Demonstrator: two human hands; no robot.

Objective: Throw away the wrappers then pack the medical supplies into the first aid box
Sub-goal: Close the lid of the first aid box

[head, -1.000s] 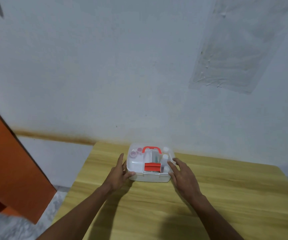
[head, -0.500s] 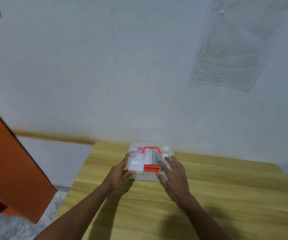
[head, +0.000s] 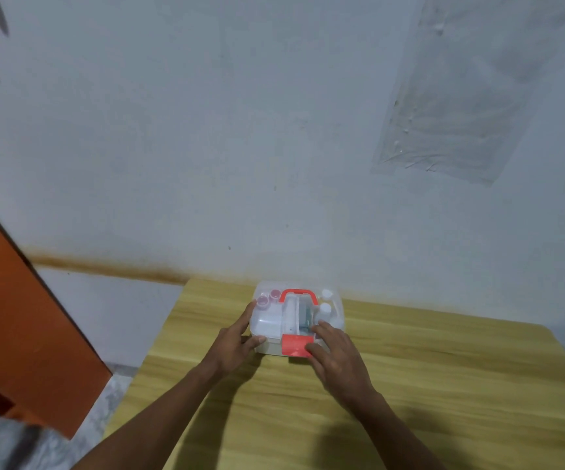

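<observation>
A white first aid box [head: 270, 325] with a clear lid, a red handle [head: 298, 294] and a red front latch [head: 295, 346] stands on the wooden table [head: 443, 385] near the wall. Small bottles and other supplies show through the lid. My left hand [head: 237, 340] rests against the box's left side, fingers straight along it and thumb at the front corner. My right hand [head: 337, 354] lies over the box's front right, with its thumb on the red latch and fingers on the lid.
The table's far edge meets a pale wall [head: 274, 130]. An orange panel [head: 20, 317] stands to the left beyond the table's left edge, over a grey floor [head: 111, 395].
My right hand has slid left from the box's right side onto the lid and the red latch. The latch now hangs lower on the front. My left hand stays at the left side.
</observation>
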